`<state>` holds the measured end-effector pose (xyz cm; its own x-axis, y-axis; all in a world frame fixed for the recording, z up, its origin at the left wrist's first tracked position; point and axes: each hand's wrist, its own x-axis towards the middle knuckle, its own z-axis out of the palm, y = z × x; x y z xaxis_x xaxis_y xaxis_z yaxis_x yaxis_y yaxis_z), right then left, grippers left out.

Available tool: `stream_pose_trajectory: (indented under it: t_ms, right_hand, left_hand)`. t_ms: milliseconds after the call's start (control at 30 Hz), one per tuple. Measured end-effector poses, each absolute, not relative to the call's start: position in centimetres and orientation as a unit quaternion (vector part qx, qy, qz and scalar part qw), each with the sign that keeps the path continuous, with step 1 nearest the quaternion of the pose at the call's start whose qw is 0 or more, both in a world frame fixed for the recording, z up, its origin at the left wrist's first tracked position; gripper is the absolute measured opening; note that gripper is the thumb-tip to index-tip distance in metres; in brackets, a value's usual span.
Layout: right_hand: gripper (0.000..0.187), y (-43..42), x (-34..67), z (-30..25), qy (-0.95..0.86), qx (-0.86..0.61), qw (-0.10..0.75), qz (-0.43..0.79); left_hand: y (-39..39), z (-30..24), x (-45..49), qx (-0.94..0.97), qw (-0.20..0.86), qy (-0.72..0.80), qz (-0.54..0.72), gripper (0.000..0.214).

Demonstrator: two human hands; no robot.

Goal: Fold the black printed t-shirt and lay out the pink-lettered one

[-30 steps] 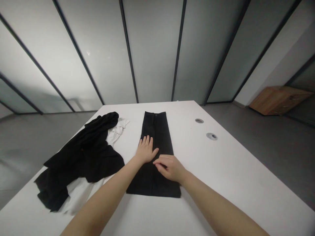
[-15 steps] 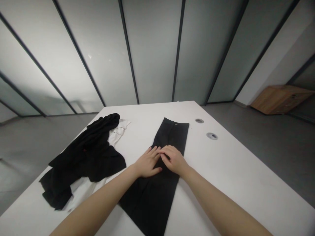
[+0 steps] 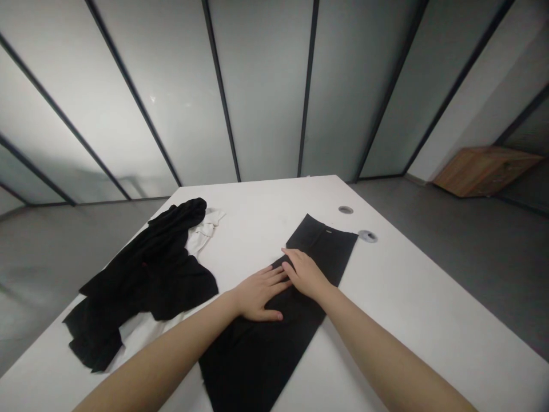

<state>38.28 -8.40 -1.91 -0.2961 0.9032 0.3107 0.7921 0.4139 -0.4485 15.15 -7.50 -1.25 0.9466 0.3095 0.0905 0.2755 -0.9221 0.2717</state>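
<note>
Black folded trousers (image 3: 266, 349) lie slantwise on the white table (image 3: 407, 297), waistband at the far right and leg ends near me on the left. My left hand (image 3: 257, 294) rests flat on the cloth near its middle, fingers stretched out. Just beyond it, my right hand (image 3: 305, 274) also presses flat on the trousers, fingers pointing left and touching the left hand's fingertips. Neither hand holds anything.
A heap of black clothing (image 3: 141, 274) with a white garment (image 3: 206, 229) under it lies at the table's left. Two round cable holes (image 3: 368, 236) sit in the tabletop at the right, one touched by the waistband. A wooden cabinet (image 3: 484, 171) stands by the far wall.
The trousers have turned clockwise under both hands, waistband swinging right toward the cable holes and leg ends swinging left toward me. Both hands stayed pressed on the cloth.
</note>
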Motion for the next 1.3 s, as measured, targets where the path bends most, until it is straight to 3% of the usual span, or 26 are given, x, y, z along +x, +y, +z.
stream_pose_trajectory:
  t_ms: [167,367,500,700,867,967,1300]
  right_hand:
    - [0.067,-7.4,38.8,-3.2,-0.739,-0.648,0.157,0.093]
    - [0.063,-7.8,38.8,-2.7,-0.696,-0.707,0.104,0.070]
    - [0.059,-8.0,38.9,-2.6,-0.689,-0.718,0.085,0.055]
    - [0.057,-8.3,38.6,-2.0,-0.676,-0.730,0.091,0.027]
    - [0.053,-8.9,37.6,-1.3,-0.754,-0.644,0.128,0.028]
    - [0.058,-9.3,36.8,-1.6,-0.784,-0.609,0.099,0.067]
    - [0.082,-5.0,39.0,-2.3,-0.671,-0.735,0.024,0.091]
  left_hand:
    - [-7.1,-0.6,15.9,0.961,0.135,0.237,0.045,0.075]
    - [-6.6,2.3,21.0,0.903,0.110,0.412,0.041,0.033]
    - [-6.4,1.7,23.6,0.834,0.060,0.546,0.052,0.030]
    - [-7.7,-1.5,23.7,0.809,-0.003,0.571,0.143,0.019]
    - [-9.1,-3.1,21.9,0.819,0.021,0.524,0.233,0.035]
    - [-9.6,-4.1,20.9,0.816,0.012,0.512,0.270,0.047]
    - [-10.6,-4.9,20.9,0.860,-0.022,0.493,0.131,0.060]
